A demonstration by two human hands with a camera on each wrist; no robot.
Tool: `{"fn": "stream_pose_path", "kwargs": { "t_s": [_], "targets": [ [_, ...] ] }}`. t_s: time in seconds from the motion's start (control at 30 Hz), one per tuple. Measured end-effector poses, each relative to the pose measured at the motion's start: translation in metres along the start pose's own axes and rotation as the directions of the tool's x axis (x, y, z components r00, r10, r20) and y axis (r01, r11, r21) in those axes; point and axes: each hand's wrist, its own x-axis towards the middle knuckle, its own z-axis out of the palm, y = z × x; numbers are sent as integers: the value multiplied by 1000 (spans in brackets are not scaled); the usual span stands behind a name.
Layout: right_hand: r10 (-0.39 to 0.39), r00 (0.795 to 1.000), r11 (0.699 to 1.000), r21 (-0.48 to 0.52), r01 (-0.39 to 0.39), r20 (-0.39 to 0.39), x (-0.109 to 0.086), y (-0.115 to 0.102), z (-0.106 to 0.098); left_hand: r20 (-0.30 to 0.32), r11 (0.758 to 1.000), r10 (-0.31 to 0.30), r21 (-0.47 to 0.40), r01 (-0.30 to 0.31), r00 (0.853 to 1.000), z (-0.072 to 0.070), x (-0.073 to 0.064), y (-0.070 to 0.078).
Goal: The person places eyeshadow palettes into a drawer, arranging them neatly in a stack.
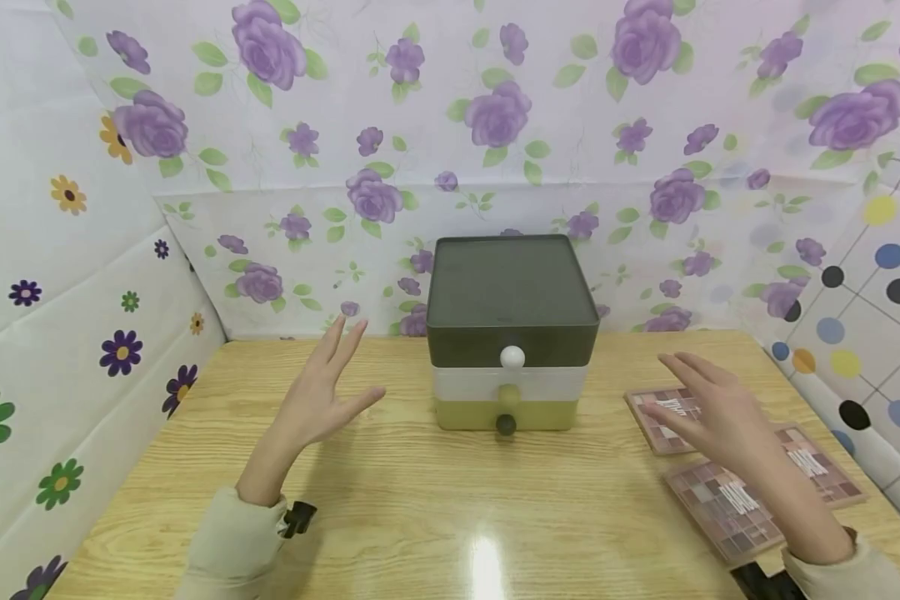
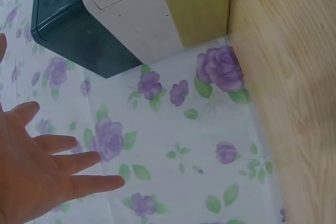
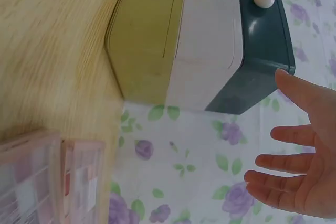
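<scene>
A small three-tier drawer box (image 1: 512, 283) stands at the back middle of the table, with a dark green top tier, a white middle and an olive-yellow bottom. Each tier has a round knob on its front: white, yellow and dark green from top to bottom. To the box's left, my left hand (image 1: 317, 404) is raised, fingers spread, holding nothing. On the other side, my right hand (image 1: 723, 417) is also raised with fingers extended and nothing in it. It overlaps several boxed eyeshadow palettes (image 1: 727, 508) in the head view.
The wooden table (image 1: 390, 508) runs back to a floral cloth (image 1: 330, 250) hung behind the box. Patterned cloths also line the left and right sides. In the right wrist view, two palettes (image 3: 29, 177) lie near the table's edge.
</scene>
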Motion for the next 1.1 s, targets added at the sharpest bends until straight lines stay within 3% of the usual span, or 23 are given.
{"fn": "stream_pose_path", "kwargs": {
  "t_s": [0.2,0.53,0.63,0.8,1.1],
  "targets": [
    [-53,997,997,45,56,-59,10,-12,2,-2,1000,22,-14,-22,1000,-1,11,5],
    [-142,973,983,93,161,-179,25,-25,15,-40,985,73,-155,-79,997,1,31,11],
    [-155,964,976,119,183,-214,30,-27,20,-58,970,84,-225,-95,995,4,37,12],
    [-121,963,968,188,169,-241,35,-33,27,-54,934,50,-352,-66,997,8,45,15],
    [-76,967,948,284,146,-243,42,-45,37,-57,849,31,-525,-57,998,13,60,20]
  ]
}}
